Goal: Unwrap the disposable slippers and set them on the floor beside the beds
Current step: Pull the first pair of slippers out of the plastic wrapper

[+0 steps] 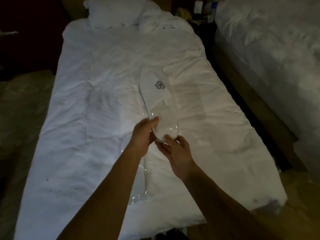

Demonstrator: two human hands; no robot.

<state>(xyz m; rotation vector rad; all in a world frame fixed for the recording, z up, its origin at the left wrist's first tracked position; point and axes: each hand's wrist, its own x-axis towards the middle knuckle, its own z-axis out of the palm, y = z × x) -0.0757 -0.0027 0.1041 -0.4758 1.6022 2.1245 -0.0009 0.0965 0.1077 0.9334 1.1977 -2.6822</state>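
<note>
A pair of white disposable slippers (156, 96) with a grey logo, still in a clear plastic wrapper, is held just above the white bed (97, 108). My left hand (143, 135) grips the heel end from the left, thumb on top. My right hand (174, 151) pinches the same end from below and right. A second clear plastic packet (140, 186) lies flat on the duvet under my left forearm; I cannot tell what is inside it.
A second bed (270, 54) stands to the right across a narrow dark gap. Pillows (117, 13) are piled at the head of the near bed. A cluttered nightstand (199, 13) sits between the beds. Carpeted floor (20, 118) shows on the left.
</note>
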